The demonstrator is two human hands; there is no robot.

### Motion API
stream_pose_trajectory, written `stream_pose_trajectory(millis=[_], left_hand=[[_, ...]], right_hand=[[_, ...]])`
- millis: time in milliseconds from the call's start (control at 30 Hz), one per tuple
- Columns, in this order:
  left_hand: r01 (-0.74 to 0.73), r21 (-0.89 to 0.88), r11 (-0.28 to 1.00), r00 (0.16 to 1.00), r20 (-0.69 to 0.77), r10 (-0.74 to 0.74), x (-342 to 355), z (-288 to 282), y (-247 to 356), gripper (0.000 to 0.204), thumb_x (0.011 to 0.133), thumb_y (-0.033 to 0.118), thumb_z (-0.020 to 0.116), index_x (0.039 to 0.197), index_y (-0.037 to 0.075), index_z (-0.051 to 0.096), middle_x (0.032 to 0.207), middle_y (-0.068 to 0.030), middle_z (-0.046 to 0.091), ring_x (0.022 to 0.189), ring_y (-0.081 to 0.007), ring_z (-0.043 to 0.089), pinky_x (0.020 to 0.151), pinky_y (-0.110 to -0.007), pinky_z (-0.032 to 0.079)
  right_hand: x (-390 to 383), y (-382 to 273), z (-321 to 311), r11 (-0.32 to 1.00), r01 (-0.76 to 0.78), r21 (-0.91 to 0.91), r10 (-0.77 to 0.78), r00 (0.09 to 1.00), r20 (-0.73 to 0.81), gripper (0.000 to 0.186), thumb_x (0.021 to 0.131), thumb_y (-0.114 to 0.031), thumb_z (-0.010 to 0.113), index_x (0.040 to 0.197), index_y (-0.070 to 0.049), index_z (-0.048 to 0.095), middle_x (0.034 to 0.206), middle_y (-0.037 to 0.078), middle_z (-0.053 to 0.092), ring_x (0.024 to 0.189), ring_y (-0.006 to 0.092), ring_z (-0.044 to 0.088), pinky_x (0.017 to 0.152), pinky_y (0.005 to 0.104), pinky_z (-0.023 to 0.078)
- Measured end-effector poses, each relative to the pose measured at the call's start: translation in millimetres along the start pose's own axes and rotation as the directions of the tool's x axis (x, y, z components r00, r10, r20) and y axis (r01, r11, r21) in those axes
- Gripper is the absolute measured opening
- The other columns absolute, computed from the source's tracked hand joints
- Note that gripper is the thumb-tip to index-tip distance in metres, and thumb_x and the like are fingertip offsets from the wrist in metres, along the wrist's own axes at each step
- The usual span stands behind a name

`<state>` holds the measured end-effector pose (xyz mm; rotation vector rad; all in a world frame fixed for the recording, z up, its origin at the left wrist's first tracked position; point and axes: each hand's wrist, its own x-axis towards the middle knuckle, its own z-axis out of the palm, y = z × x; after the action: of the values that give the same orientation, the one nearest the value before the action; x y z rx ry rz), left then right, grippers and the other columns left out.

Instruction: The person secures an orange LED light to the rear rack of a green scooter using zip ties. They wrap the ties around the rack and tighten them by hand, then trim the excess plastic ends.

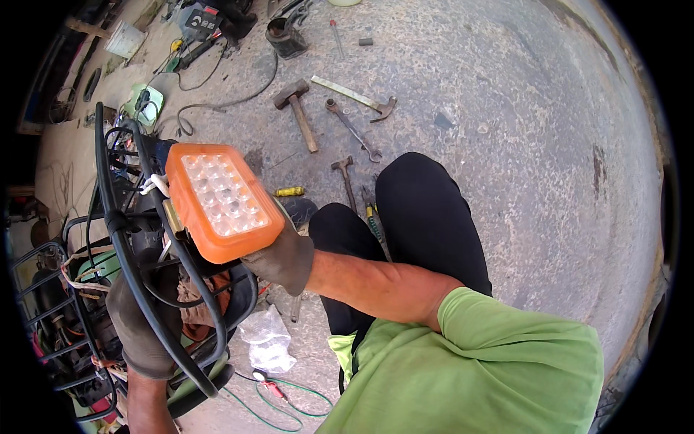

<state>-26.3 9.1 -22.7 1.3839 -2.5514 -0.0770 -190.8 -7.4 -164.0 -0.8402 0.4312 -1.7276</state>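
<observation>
An orange rectangular lamp (224, 199) with clear lenses sits at the black tubular rack (184, 351) of a machine on my left, near a white knotted cord (154, 184). My right hand (282, 257), in a grey glove, reaches behind the lamp, its fingers hidden. My left hand (141, 325), also gloved, is among the rack's bars, fingers mostly obscured. A green and reddish bundle of parts and cloth (194, 311) lies beneath the bars.
Hammers (300, 116), a wrench (350, 129), green-handled pliers (372, 220) and a yellow-handled tool (289, 191) lie on the concrete floor (549, 181). A clear plastic bag (267, 340) lies beside my legs, above a green cord (303, 412). A bucket (124, 40) and cables (217, 108) are farther off.
</observation>
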Motion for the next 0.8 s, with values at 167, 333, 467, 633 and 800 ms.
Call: stream_pose_trajectory(millis=[167, 333, 467, 633, 800], left_hand=[[0.609, -0.654, 0.449, 0.776, 0.374, -0.507, -6, -4, -12, 0.038, 0.105, 0.031, 0.055, 0.113, -0.005, 0.063, 0.077, -0.015, 0.071, 0.058, -0.0217, 0.068, 0.053, -0.03, 0.054], [0.724, -0.667, 0.175, 0.639, 0.554, -0.533, -6, -3, -26, 0.038, 0.106, 0.032, 0.054, 0.115, -0.004, 0.062, 0.08, -0.0119, 0.07, 0.063, -0.0183, 0.068, 0.055, -0.029, 0.054], [0.581, -0.648, 0.492, 0.796, 0.33, -0.507, -6, 2, -26, 0.031, 0.105, 0.025, 0.058, 0.117, -0.003, 0.062, 0.091, -0.0067, 0.07, 0.076, -0.0134, 0.066, 0.069, -0.028, 0.054], [0.447, -0.702, 0.554, 0.849, 0.139, -0.509, 8, 3, -5, 0.027, 0.103, 0.019, 0.062, 0.122, 0.0, 0.061, 0.104, -0.0022, 0.069, 0.086, -0.0088, 0.062, 0.078, -0.025, 0.051], [0.621, -0.449, 0.643, 0.775, 0.474, -0.417, -11, -3, -43, 0.036, 0.108, 0.026, 0.054, 0.129, -0.003, 0.057, 0.093, -0.0058, 0.071, 0.081, -0.0125, 0.069, 0.074, -0.025, 0.054]], right_hand=[[-1, -4, 2, 0.994, -0.077, 0.077, 0.076, 0.997, 0.009, 0.04, 0.092, -0.028, 0.078, 0.119, -0.003, 0.063, 0.113, 0.007, 0.07, 0.105, 0.016, 0.066, 0.09, 0.0326, 0.052], [-1, -2, 2, 0.996, -0.05, 0.079, 0.049, 0.999, 0.013, 0.042, 0.092, -0.029, 0.077, 0.122, -0.003, 0.062, 0.115, 0.008, 0.069, 0.108, 0.0153, 0.065, 0.092, 0.0326, 0.052], [1, 1, 1, 0.987, -0.091, 0.134, 0.089, 0.996, 0.018, 0.043, 0.093, -0.029, 0.077, 0.123, -0.003, 0.061, 0.116, 0.008, 0.069, 0.109, 0.015, 0.065, 0.092, 0.0323, 0.052], [0, -5, 0, 0.985, -0.113, 0.13, 0.108, 0.993, 0.043, 0.042, 0.094, -0.027, 0.076, 0.125, -0.003, 0.061, 0.118, 0.008, 0.069, 0.11, 0.0153, 0.065, 0.093, 0.0319, 0.052], [0, -6, -2, 0.968, -0.172, 0.183, 0.162, 0.984, 0.068, 0.05, 0.09, -0.024, 0.082, 0.131, -0.004, 0.061, 0.125, 0.006, 0.068, 0.111, 0.0127, 0.065, 0.095, 0.0309, 0.053]])
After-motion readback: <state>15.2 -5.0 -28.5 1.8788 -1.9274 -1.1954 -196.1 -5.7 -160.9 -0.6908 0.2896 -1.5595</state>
